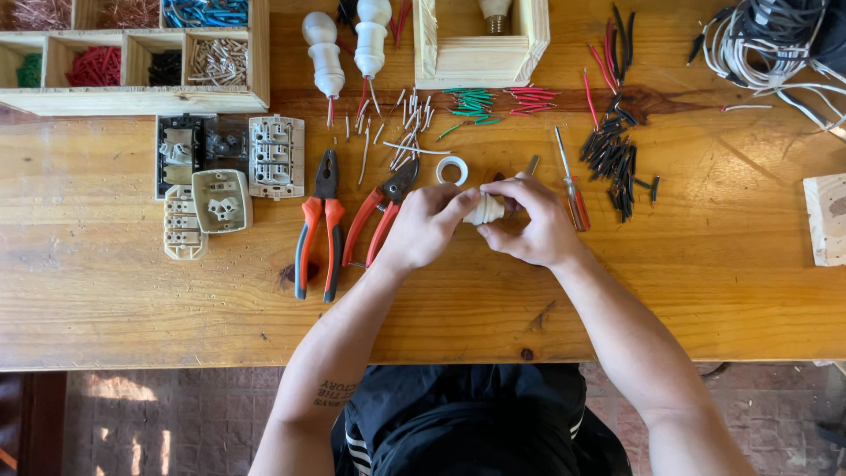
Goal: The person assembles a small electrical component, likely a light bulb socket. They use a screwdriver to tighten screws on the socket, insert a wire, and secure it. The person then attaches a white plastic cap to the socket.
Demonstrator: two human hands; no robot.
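Observation:
Both my hands meet over the middle of the wooden table (132,308). My left hand (425,225) and my right hand (529,220) together grip a small white lamp holder (485,210), held sideways between the fingers. Most of the holder is hidden by my fingers. A roll of white tape (451,169) lies just beyond my left hand. Left of my hands lie two pliers with orange handles, one (319,225) larger and one (381,211) smaller. A red-handled screwdriver (571,181) lies right of my right hand.
White sockets and switch parts (225,167) sit at the left. A wooden tray of compartments (132,53) holds wire pieces and screws. Two more white lamp holders (345,48), a wooden box (480,44), cut green, red, white and black wires, and a cable bundle (775,44) lie along the far side.

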